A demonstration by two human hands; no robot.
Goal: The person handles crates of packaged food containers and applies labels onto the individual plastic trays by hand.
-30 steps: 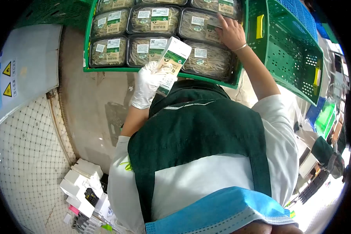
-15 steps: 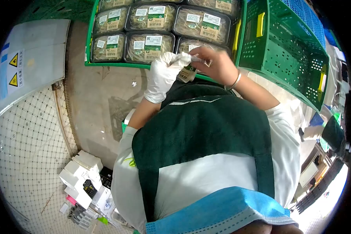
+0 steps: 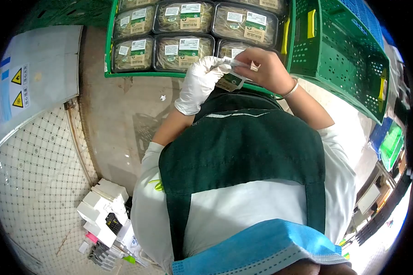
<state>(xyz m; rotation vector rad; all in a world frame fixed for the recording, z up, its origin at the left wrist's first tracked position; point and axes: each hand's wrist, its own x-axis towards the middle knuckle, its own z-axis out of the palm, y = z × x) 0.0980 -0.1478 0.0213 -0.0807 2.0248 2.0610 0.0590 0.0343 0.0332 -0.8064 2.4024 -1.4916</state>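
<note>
My left hand (image 3: 202,82), in a white glove, pinches a small printed label (image 3: 231,79) with green and brown parts. At the label's other side, my bare right hand (image 3: 268,71) grips it between thumb and fingers; a bracelet circles that wrist. Both hands are close together above the near rim of a green crate (image 3: 165,74). Packed in rows inside it are clear-lidded black trays (image 3: 183,51) of pale, stringy food, bearing white stickers and green-and-brown labels. The tray (image 3: 225,47) closest to my hands is partly covered by them.
An open green crate (image 3: 337,68) with yellow handles stands at the right, beside blue crates (image 3: 360,18). A grey panel with warning signs (image 3: 17,87) is at the left. White boxes (image 3: 101,201) and a black keypad device (image 3: 113,223) sit at lower left.
The view has shifted slightly, moving the crates rightward. Between my hands the label has turned and shows more of its face. The person at the right edge is no longer visible.
</note>
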